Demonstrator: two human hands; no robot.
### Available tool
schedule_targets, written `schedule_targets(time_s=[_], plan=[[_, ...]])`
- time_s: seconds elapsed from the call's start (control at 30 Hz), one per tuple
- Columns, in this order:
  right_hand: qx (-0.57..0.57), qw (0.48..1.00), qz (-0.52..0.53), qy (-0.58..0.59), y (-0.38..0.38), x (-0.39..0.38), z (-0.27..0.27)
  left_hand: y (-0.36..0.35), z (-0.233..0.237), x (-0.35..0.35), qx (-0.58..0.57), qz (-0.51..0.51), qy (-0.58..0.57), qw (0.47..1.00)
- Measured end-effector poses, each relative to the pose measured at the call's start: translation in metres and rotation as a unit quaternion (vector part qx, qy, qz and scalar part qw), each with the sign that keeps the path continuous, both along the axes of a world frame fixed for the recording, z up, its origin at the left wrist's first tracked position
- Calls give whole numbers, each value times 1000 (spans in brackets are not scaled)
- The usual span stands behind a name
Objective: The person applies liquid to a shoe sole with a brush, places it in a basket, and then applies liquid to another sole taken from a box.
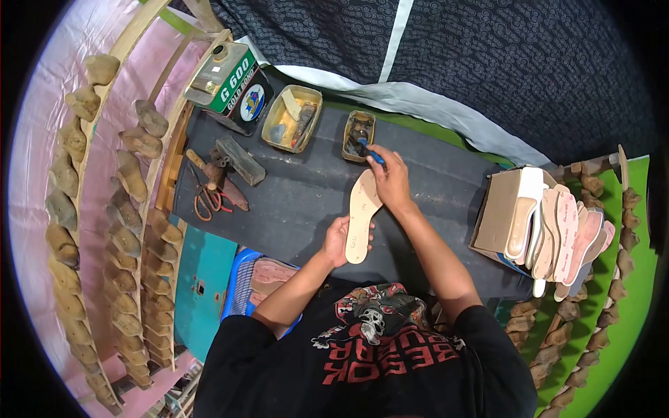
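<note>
A pale beige insole (360, 217) with small printed marks lies across my left hand (339, 241), whose fingers wrap round its lower edge. My right hand (391, 180) is closed on a blue-handled tool (375, 155) just above the insole's upper end. The tool's far end reaches into a small tin (348, 147) of dark contents, so its tip cannot be made out. Left of that tin is a larger yellowish tray (315, 111) with a few tools and a pale piece inside.
A G 600 can (226, 87) stands at the back left, above scissors (203, 202), pliers and a grey block (241, 160). A cardboard box (496, 209) with several insoles is at the right. Shoe lasts line racks on both sides; a blue basket (240, 282) sits below the dark table (293, 202).
</note>
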State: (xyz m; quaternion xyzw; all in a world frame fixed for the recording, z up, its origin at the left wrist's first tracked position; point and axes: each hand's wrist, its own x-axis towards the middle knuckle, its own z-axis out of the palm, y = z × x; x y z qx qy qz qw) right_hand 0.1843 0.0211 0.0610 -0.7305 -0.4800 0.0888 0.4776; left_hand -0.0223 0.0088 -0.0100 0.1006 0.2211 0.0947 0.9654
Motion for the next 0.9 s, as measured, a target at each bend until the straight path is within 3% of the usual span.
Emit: schedule_targets(time_s=[0.3,0.53,0.67,0.9], plan=[[34,989,-39,137,-7,18,4,-15,-6,10,-25,-2,-32,999],[150,949,-66,268,-22,32,23,-21,12,21,61,10,25,998],[164,955,-95,230,-63,49,31,-29,18,27,107,19,48,993],[18,994,-103,13,-134,70,65,-55,14,52,133,-10,32,991]])
